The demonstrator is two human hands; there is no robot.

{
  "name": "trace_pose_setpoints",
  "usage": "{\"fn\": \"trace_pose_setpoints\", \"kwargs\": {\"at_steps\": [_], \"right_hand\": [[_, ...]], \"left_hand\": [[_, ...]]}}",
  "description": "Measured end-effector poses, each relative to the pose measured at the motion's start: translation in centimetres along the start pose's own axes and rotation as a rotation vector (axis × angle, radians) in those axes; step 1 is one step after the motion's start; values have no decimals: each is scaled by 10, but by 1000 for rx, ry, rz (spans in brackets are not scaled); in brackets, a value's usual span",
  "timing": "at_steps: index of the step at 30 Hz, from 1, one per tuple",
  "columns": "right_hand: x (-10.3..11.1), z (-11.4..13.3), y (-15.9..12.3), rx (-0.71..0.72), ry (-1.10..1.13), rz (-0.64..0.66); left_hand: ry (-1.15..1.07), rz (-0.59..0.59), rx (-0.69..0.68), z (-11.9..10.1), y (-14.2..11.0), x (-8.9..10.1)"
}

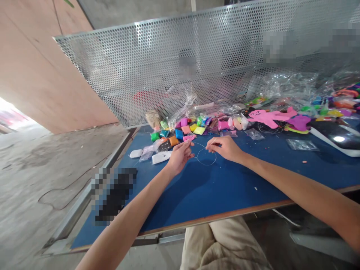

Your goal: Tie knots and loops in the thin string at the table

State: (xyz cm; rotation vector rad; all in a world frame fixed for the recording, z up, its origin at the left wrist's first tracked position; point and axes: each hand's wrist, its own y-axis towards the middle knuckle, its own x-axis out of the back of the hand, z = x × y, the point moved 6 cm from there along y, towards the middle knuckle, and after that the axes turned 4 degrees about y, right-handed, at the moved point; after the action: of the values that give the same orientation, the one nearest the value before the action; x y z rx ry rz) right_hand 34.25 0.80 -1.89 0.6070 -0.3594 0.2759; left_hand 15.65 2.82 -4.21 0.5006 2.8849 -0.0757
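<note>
Over the blue tabletop (191, 195), a thin pale thread (206, 165) runs between my two hands and hangs in a loose round loop. My left hand (181, 155) is closed, its thumb and fingers pinching one side of the thread. Opposite it, my right hand (222, 147) pinches the thread at the other side; a thin light sliver shows at its fingertips, too small to name. Just beyond my left hand lie small colored packets, among them an orange packet (173, 141) and a blue packet (179, 134). A white packet (161, 157) lies beside my left wrist.
A perforated metal panel (168, 56) stands along the table's back. Pink figure cutouts (266, 118), clear plastic bags (289, 86) and a dark, white-rimmed object (337, 137) lie to the right. A black object (118, 195), partly pixelated, rests at the left edge. Flat clear packet (302, 145) at right.
</note>
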Motion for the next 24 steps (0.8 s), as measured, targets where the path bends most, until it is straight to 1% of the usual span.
{"fn": "trace_pose_setpoints", "kwargs": {"at_steps": [3,9,13,16,20,22,24], "right_hand": [[-5,7,-1,42,-41,29],[-9,13,-2,95,-128,68],[-18,15,-3,144,-202,157],[-24,14,-2,127,-222,200],[-22,10,0,72,-180,158],[-18,7,1,50,-160,110],[-14,5,1,44,-165,48]], "left_hand": [[97,-44,-89,-5,-1,1],[308,-34,-193,-16,-3,2],[421,-22,-215,-20,-6,-3],[479,-2,-226,-22,-9,-9],[442,19,-253,-25,-11,-14],[343,34,-250,-24,-10,-14],[193,53,-227,-21,-8,-12]]}}
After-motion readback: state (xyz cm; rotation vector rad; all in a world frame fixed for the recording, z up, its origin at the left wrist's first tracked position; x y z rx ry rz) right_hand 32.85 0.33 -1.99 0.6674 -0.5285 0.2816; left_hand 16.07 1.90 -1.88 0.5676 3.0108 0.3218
